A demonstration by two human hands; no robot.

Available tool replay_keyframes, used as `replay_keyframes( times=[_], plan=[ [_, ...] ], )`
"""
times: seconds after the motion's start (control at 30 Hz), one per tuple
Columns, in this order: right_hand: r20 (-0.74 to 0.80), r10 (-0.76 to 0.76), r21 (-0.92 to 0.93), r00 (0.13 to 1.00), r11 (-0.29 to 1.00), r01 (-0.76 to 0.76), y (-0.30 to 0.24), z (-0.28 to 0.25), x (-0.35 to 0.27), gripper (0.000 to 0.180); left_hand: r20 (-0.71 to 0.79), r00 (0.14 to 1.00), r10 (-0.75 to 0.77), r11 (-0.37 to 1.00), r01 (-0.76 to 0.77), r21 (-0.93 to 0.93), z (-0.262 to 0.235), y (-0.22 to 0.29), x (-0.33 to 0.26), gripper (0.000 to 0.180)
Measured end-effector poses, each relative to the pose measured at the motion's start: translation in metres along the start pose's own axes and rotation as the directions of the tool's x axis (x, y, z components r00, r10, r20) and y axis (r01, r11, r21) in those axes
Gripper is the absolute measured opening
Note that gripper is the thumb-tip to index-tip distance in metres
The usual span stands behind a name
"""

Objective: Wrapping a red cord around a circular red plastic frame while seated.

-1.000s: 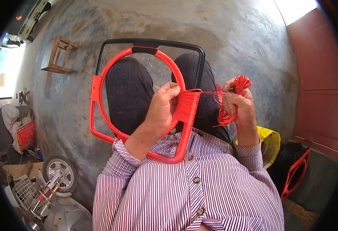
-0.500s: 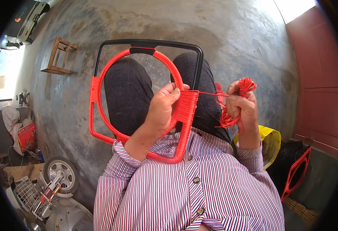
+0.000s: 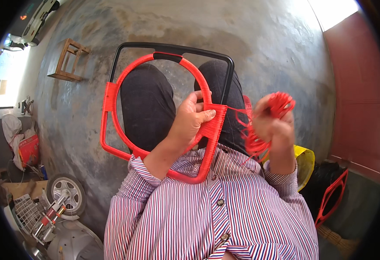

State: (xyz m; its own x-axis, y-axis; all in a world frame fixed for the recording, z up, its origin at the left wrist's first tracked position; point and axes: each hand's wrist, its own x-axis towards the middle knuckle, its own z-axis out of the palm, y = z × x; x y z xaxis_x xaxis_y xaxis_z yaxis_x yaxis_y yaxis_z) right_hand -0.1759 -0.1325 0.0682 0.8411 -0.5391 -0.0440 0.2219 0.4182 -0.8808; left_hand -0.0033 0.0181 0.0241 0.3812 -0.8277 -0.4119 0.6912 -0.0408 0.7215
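Across my thighs rests a frame [image 3: 113,126], a rounded black rectangle with a ring inside it, mostly wrapped in red cord. Black tube still shows along its far edge and at the ring's far side. My left hand [image 3: 189,118] grips the ring's right side, its thumb lying on the tightly wound band between ring and outer tube. Off to the right of the frame, my right hand [image 3: 273,123] is closed round a bundle of red cord [image 3: 282,105], blurred by motion. Loose loops hang below it, and a strand runs from the bundle to the band's far end.
A wooden stool [image 3: 68,60] stands at the far left. Nearer on that side are a red bag [image 3: 29,151] and a wheeled vehicle's front wheel [image 3: 66,195]. At my right lie a yellow bag [image 3: 303,167], a black bag with another red frame [image 3: 332,198], and a red door [image 3: 359,91].
The strand between band and bundle has gone from taut to slack. My right hand has turned and blurred, and my left thumb has shifted on the band. The frame has tilted slightly.
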Motion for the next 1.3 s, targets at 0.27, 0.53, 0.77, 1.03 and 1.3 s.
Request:
replay_keyframes(
  times=[0.27,0.53,0.77,1.03,1.3],
  plan=[
    [-0.406,-0.15,-0.014,0.902,0.987,0.158,-0.08,-0.193,-0.032,0.021,0.136,0.976,-0.173,0.96,0.198,-0.199,-0.003,0.004,0.015,0.025],
    [-0.447,-0.122,0.108,0.886,0.976,0.189,-0.031,-0.087,-0.011,0.027,0.065,0.978,-0.196,0.976,0.201,-0.089,-0.02,0.018,0.029,0.014],
    [0.123,0.295,-0.821,0.948,0.566,-0.07,0.037,-0.023,0.018,0.047,0.121,0.983,-0.141,0.98,0.156,-0.122,-0.019,0.003,0.034,0.008],
    [-0.03,0.047,-0.509,0.998,0.859,-0.056,0.046,0.024,0.072,0.08,0.08,0.994,-0.069,0.972,0.085,-0.219,-0.013,-0.003,0.034,0.008],
    [0.088,-0.078,-0.234,0.993,0.967,0.097,0.06,0.033,0.099,0.07,0.118,0.992,-0.044,0.973,0.069,-0.219,-0.013,0.003,0.029,0.014]
  ],
)
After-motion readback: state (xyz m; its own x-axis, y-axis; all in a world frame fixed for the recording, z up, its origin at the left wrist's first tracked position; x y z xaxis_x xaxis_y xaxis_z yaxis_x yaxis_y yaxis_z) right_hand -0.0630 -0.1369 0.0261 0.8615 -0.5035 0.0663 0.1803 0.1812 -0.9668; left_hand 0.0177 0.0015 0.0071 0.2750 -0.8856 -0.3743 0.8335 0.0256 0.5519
